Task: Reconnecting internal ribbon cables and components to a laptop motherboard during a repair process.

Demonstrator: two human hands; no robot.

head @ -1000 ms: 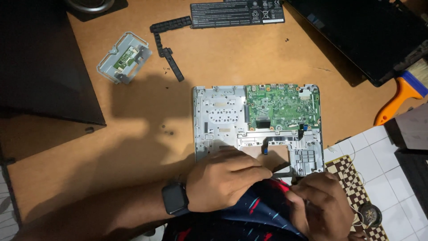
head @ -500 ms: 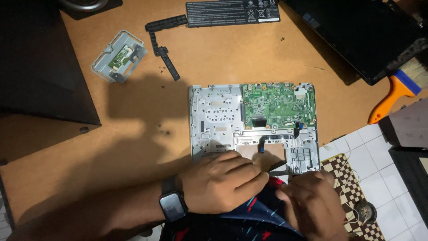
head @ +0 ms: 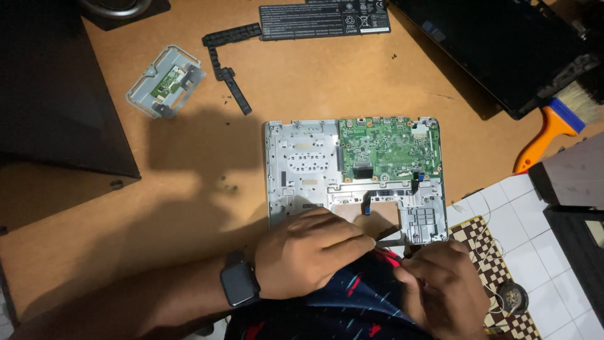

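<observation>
Left hand (head: 311,252) lies flat on the laptop chassis (head: 302,164) holding a green board (head: 389,148); right hand (head: 443,283) grip unclear.

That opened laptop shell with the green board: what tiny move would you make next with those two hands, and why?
Probably lift the near edge of the laptop shell slightly. The left hand rests on that near edge, the right hand pinches at its near right corner, and the green board still sits in the far half. What the right fingertips hold is too small to tell.

A black laptop screen (head: 503,50) lies top right, beside a black battery's white-printed label (head: 324,19).
</observation>
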